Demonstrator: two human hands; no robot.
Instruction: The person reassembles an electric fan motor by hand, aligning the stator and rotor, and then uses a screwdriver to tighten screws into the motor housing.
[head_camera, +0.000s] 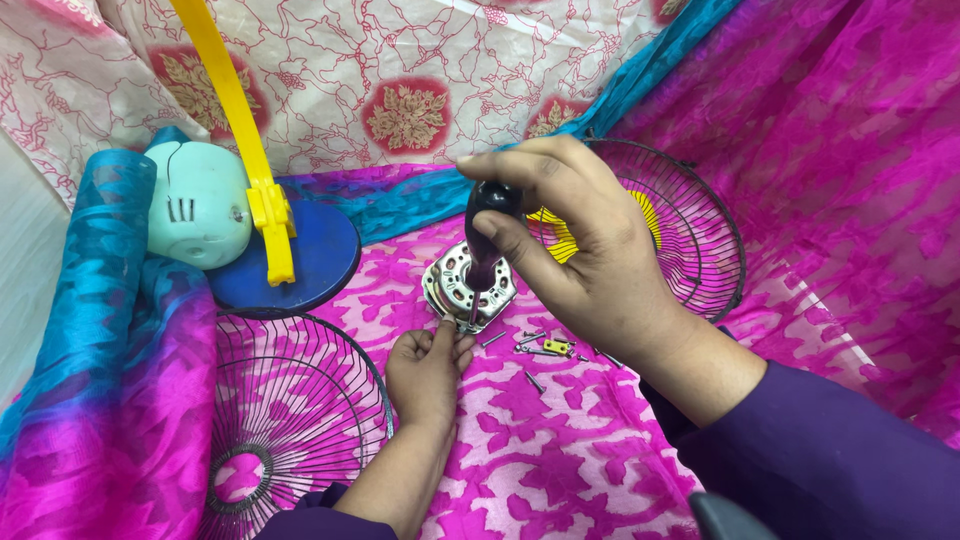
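The right hand (590, 260) grips 1 dark screwdriver (487, 235) over 1 motor (466, 288); left hand (428, 365) fingertips pinch its edge; 2 wire grilles flank it on pink cloth (540, 460).

Probably a home floor serving as a small repair spot: pink patterned cloth (560, 460) covers the ground and a floral sheet (400, 80) hangs at the far side. Wire fan guards (290, 400), a fan motor (465, 290) and loose screws (535, 345) lie about.

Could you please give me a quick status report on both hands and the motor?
Right hand grips screwdriver, tip down on fan motor. Left hand steadies motor's edge. Loose screws lie beside it.
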